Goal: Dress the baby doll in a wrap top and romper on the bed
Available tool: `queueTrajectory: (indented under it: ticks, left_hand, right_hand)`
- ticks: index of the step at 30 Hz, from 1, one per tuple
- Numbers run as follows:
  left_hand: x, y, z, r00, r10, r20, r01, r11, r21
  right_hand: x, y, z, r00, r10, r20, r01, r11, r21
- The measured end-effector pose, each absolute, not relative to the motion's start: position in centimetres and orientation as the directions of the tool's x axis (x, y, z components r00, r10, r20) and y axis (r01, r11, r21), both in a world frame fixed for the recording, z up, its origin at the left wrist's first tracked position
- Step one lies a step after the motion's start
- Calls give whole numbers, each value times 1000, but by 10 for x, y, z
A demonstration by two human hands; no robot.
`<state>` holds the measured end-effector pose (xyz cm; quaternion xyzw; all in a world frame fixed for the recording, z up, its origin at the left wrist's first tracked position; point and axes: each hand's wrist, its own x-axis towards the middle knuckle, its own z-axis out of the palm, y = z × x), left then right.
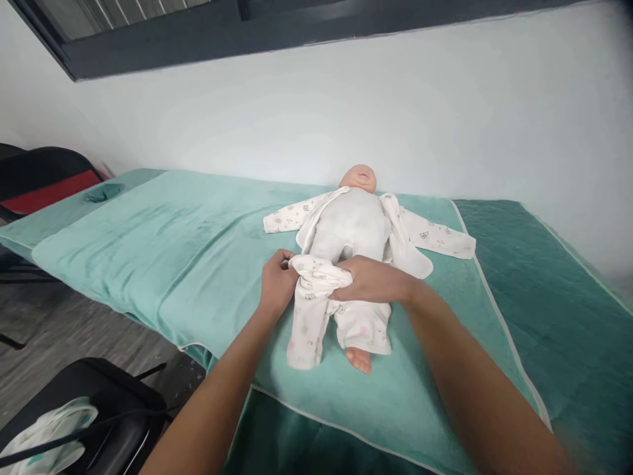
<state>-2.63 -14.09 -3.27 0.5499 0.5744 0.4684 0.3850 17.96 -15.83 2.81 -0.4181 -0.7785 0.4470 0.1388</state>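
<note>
A baby doll lies on its back on a green cover, its head toward the wall. Its patterned white jacket is spread open, with both sleeves out to the sides. White patterned baby pants are bunched around the doll's legs, and one bare foot sticks out of a leg opening. My left hand pinches the waistband edge on the left. With fingers closed on the bunched cloth, my right hand grips the same pants between the doll's legs.
The green cover drapes over a long massage bed with a face hole at its left end. A black chair at the lower left holds white cloth. Another chair stands beyond the bed's left end. A wall borders the far side.
</note>
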Motion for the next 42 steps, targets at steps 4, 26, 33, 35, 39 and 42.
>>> queueTrajectory:
  ticks: [4, 26, 33, 35, 39, 42]
  left_hand:
    - [-19, -131, -36, -156, 980, 122, 331, -65, 941]
    - [-33, -169, -34, -47, 982, 183, 470, -140, 871]
    - [-36, -151, -39, -22, 982, 188, 448, -159, 880]
    - [-37, -145, -42, -75, 980, 183, 360, -145, 922]
    - [-35, -109, -46, -129, 973, 189, 209, -160, 965]
    - [-27, -71, -46, -133, 969, 210, 205, -180, 962]
  right_hand:
    - [176, -155, 21, -453, 884, -115, 541, 170, -824]
    - [180, -152, 20, -447, 886, -120, 431, 96, -897]
    - [189, -155, 29, -465, 876, -130, 336, 39, -941]
    - [195, -155, 32, -471, 876, -107, 310, 51, -949]
    - [206, -154, 32, -322, 947, 12, 272, 104, -957]
    - [212, -148, 26, -53, 994, 96, 194, 105, -975]
